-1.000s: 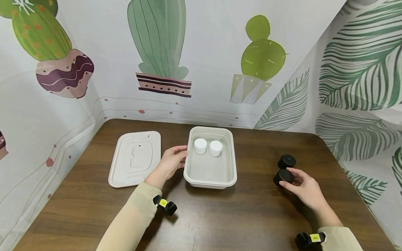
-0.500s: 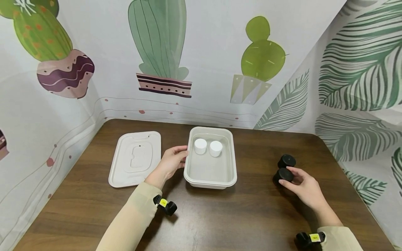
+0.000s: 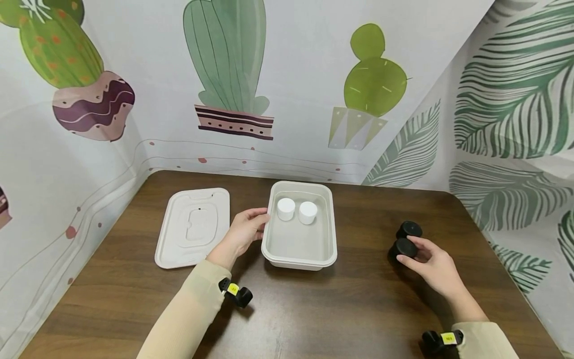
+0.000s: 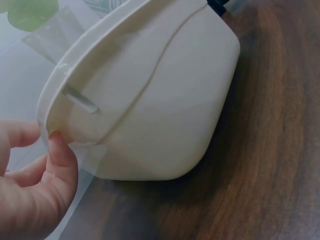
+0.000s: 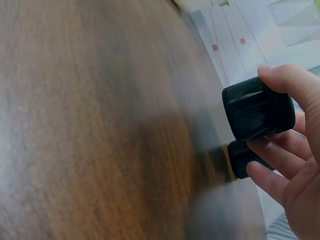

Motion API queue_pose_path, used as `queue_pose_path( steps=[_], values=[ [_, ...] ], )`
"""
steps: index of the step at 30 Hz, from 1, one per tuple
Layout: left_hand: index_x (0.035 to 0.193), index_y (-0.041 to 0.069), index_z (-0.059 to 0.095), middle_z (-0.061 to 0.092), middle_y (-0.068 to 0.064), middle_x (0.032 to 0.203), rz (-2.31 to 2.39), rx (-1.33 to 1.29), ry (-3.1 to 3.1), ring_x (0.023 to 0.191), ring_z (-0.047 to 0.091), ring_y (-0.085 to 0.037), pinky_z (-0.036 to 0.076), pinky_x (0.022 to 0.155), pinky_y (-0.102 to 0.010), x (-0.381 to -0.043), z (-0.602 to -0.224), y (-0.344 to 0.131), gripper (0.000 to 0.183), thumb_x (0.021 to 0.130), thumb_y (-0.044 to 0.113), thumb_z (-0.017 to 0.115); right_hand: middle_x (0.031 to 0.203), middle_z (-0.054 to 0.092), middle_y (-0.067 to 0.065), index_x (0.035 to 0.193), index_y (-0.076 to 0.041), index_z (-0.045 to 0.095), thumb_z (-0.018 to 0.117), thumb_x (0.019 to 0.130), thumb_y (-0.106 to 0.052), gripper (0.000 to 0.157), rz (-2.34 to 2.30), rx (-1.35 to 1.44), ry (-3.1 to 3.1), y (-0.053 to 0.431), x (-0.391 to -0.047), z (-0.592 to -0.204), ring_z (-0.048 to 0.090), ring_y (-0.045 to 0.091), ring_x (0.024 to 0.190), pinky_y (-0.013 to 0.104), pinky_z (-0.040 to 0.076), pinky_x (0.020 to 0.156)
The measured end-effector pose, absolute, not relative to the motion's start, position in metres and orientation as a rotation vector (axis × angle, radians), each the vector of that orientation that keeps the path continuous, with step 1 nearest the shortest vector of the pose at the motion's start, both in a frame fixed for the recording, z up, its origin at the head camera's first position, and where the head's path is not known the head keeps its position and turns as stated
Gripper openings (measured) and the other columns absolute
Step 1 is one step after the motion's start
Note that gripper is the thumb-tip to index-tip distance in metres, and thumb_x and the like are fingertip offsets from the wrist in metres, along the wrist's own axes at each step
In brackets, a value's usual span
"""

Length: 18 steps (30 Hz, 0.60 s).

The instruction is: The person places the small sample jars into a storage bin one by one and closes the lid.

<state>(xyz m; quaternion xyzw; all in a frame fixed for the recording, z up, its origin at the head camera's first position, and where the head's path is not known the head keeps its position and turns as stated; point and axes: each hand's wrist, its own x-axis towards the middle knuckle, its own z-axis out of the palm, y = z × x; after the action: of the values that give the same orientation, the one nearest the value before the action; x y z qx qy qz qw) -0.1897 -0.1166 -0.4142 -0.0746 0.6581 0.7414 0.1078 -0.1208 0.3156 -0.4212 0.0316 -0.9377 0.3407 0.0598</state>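
In the head view my left hand (image 3: 242, 231) pinches the left rim of a white plastic box (image 3: 296, 260). The left wrist view shows thumb and fingers at the rim of the box (image 4: 165, 115). Two small white round jars (image 3: 286, 209) stand inside, toward the back. Over at the right, my right hand (image 3: 434, 264) grips a small black round jar (image 3: 402, 248) between thumb and fingers. A second black jar (image 3: 409, 229) sits just behind it. The right wrist view has the held jar (image 5: 257, 110) upright, its far side hidden by fingers.
A flat white lid (image 3: 194, 227) lies on the brown wooden table (image 3: 305, 314), left of the box. Behind the table hangs a white cloth (image 3: 305, 85) printed with cacti and leaves.
My right hand has raised the front black jar a little and shifted it slightly left and away. My left hand keeps its hold on the box rim.
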Motion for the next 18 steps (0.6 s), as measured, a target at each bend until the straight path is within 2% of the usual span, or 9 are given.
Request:
queue_pose_path(
  steps=[18],
  values=[
    [0.128,-0.007,0.050,0.058,-0.026,0.117,2.160,-0.197,1.963,0.081,0.065,-0.017,0.052,0.063,-0.024,-0.1893,-0.4148,-0.1166,0.040,0.091,0.005,0.056,0.115,0.062,0.024,0.130,-0.001,0.053,0.075,0.081,-0.028,0.060,1.048,0.134,-2.805,0.3108,-0.1236,-0.4161,0.045,-0.023,0.083,0.004,0.044,0.066]
  ],
)
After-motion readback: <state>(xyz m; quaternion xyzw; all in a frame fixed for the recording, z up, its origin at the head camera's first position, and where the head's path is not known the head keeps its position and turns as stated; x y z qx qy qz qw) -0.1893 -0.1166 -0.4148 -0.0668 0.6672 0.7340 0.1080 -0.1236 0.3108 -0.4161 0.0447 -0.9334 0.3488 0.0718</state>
